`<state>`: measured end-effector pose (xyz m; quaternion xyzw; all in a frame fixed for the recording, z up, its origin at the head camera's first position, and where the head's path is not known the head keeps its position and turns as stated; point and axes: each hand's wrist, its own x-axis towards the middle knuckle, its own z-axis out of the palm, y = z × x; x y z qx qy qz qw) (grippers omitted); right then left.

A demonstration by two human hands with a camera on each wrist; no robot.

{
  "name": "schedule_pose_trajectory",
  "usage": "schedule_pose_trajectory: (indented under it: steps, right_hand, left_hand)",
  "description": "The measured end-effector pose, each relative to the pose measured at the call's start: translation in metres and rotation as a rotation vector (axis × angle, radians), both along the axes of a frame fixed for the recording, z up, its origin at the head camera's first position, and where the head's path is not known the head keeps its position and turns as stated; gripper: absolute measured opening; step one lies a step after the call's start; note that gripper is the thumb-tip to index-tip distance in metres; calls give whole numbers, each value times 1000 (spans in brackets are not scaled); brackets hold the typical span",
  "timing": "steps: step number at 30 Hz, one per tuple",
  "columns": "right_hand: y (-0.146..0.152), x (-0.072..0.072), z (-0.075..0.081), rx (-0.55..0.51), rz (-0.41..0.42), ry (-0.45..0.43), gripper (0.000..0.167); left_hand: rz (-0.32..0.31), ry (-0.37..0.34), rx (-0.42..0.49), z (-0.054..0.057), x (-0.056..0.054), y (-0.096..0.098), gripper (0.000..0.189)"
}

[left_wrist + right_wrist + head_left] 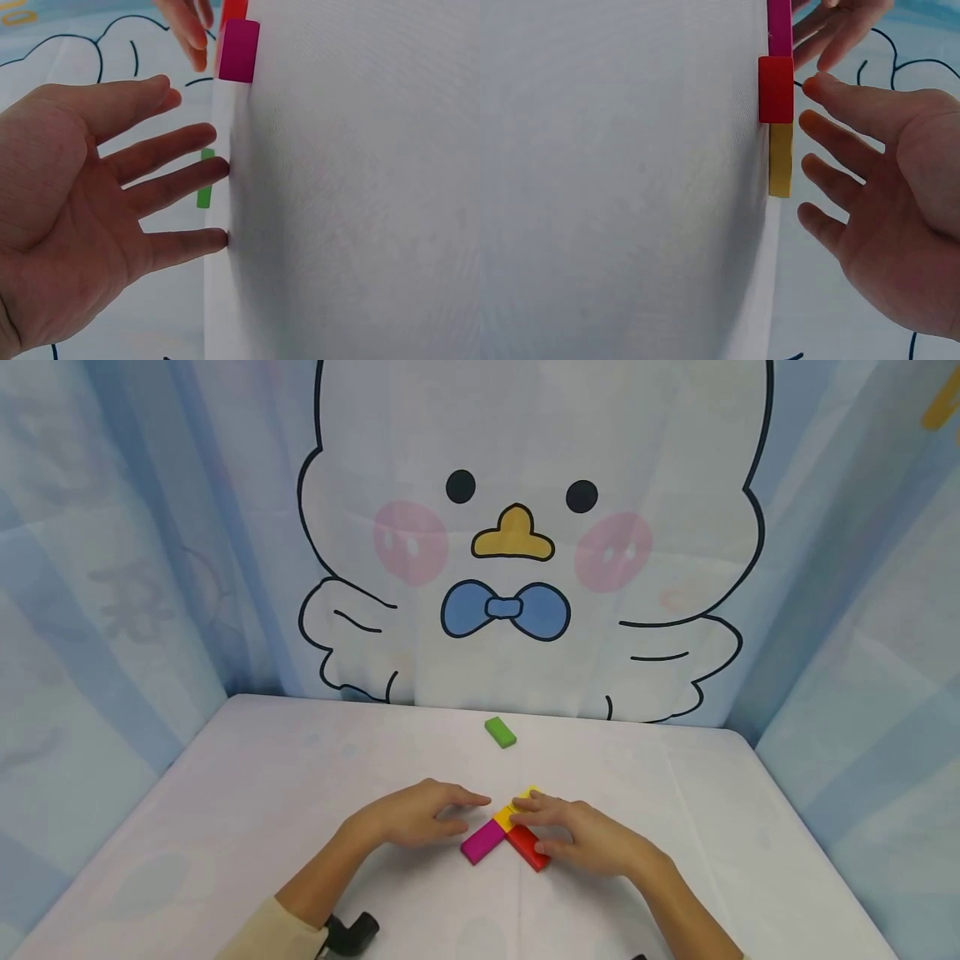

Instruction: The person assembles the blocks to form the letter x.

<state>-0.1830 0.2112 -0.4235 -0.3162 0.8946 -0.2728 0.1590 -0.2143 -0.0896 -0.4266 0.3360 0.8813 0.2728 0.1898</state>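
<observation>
On the white table, a magenta block point(482, 842), a red block point(528, 848) and a yellow piece point(505, 817) meet end to end in a branching shape. Fingers partly cover the yellow part, so I cannot tell whether it is one block or two. My left hand point(420, 812) is just left of the magenta block, fingers spread and holding nothing; in the left wrist view its fingertips point(219, 166) reach down to the tabletop. My right hand point(592, 837) hovers over the red and yellow blocks, its fingers loosely extended and apart from them in the right wrist view.
A green block point(500, 732) lies by itself farther back on the table point(360, 735). Behind and at both sides hangs a curtain point(510, 668) with a cartoon bird. A black object point(352, 935) is fixed near the left wrist.
</observation>
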Motion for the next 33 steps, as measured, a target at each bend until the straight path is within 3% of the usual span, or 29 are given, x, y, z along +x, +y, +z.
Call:
schedule_pose_trajectory:
  steps: [11, 28, 33]
  right_hand:
    - [-2, 3, -3, 45, 64, 30, 53]
    - [-7, 5, -1, 87, 39, 44, 53]
    - [-7, 5, -2, 95, 26, 49, 54]
  left_hand:
    - [7, 5, 9, 0, 0, 1, 47]
    - [11, 21, 8, 1, 1, 0, 45]
    - [42, 31, 10, 4, -1, -2, 45]
